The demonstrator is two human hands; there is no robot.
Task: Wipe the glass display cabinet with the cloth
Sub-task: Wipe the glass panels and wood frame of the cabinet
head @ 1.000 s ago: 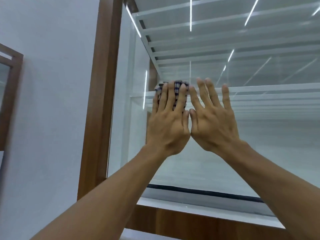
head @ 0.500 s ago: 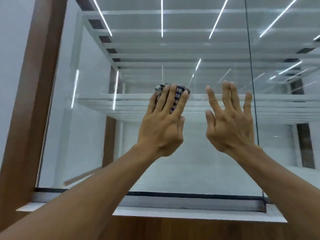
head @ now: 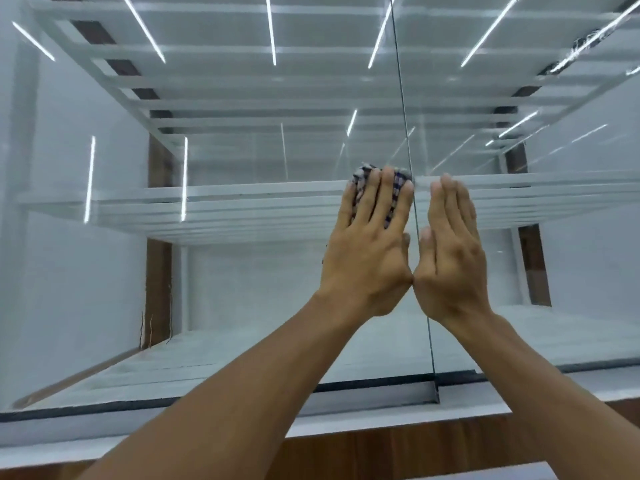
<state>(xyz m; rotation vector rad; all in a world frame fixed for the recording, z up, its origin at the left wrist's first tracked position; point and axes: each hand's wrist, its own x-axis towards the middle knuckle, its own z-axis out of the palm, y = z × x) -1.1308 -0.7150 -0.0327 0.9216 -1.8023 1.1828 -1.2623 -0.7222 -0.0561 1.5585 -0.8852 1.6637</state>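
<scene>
A glass display cabinet [head: 225,289] with white shelves fills the view. My left hand [head: 369,247] lies flat against its front pane and presses a checked blue-and-white cloth [head: 360,178] onto the glass; the cloth shows only above and between my fingers. My right hand [head: 450,251] rests flat beside it, fingers together, holding nothing, just right of the vertical seam [head: 412,216] between two panes. The two hands touch at the thumbs.
A dark rail [head: 381,389] runs along the bottom of the glass above a white ledge [head: 104,434] and a wooden base [head: 346,455]. Brown wooden posts [head: 157,292] stand inside at the left and right. Light strips reflect in the panes.
My left hand with the cloth has slid right along the glass to the pane seam. My right hand's fingers have come together and it sits against the left hand. The view has swung right.
</scene>
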